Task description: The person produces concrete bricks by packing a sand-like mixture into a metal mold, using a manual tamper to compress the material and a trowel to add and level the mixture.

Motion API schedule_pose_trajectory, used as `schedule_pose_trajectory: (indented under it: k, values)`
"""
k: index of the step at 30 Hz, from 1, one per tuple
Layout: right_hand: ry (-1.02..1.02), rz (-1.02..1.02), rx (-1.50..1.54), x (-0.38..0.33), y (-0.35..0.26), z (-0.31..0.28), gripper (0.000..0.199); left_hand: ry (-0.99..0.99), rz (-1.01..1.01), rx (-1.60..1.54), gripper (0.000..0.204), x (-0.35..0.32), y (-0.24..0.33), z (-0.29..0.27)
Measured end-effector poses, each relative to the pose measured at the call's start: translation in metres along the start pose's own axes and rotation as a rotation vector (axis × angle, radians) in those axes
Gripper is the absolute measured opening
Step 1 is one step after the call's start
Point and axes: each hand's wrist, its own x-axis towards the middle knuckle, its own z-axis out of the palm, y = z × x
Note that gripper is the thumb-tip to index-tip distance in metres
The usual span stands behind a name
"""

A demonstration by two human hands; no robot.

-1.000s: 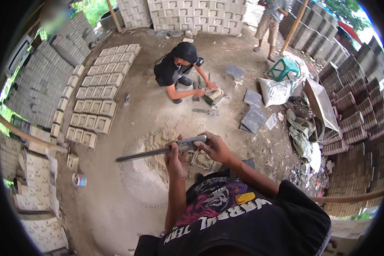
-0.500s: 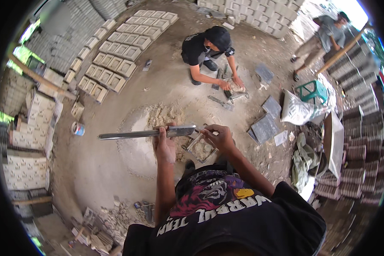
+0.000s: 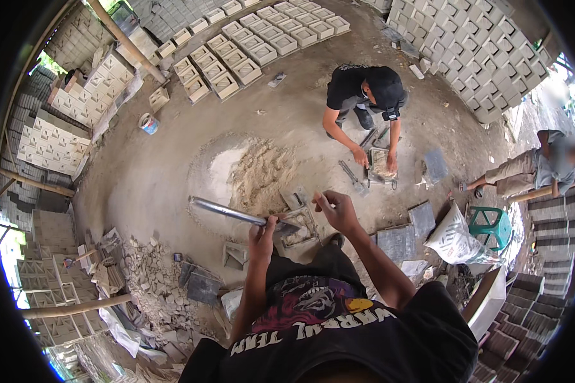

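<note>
the left hand (image 3: 262,237) is closed around the long metal bar (image 3: 227,209), whose axis slants from upper left to lower right, its wide end over the mould frame (image 3: 314,228) on the ground. the right hand (image 3: 340,212) stays apart, to the right; whether its bent fingers pinch something, i cannot tell.
</note>
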Motion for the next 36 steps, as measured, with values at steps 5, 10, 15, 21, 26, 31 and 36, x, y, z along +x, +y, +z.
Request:
schedule_pose_trajectory:
  k: [5, 10, 15, 21, 26, 31, 36]
  values:
    - [0.085, -0.336, 0.017, 0.009, -0.054, 0.017, 0.028, -0.174, 0.13, 0.294, 0.022, 0.006, 0.029, 0.004]
    - [-0.08, -0.58, 0.061, 0.002, -0.087, 0.055, 0.051, -0.333, 0.135, 0.481, 0.022, 0.002, 0.039, -0.01]
    - [-0.366, -0.334, 0.392, -0.007, -0.07, 0.094, 0.028, -0.627, 0.275, 0.627, 0.023, 0.009, 0.013, -0.041]
    - [-0.139, -0.011, 0.494, -0.008, -0.054, 0.105, 0.05, -0.642, 0.343, 0.767, 0.027, 0.031, -0.013, -0.045]
    - [-0.053, 0.08, 0.548, 0.011, 0.023, 0.098, 0.05, -0.37, 0.326, 0.7, 0.028, 0.046, -0.043, -0.06]
    - [-0.124, 0.179, 0.625, 0.034, 0.155, 0.098, 0.05, -0.048, -0.123, 0.644, 0.027, 0.056, -0.168, -0.113]
    - [-0.058, 0.255, 0.564, 0.05, 0.338, 0.126, 0.047, -0.17, -0.292, 0.59, 0.034, 0.069, -0.322, -0.137]
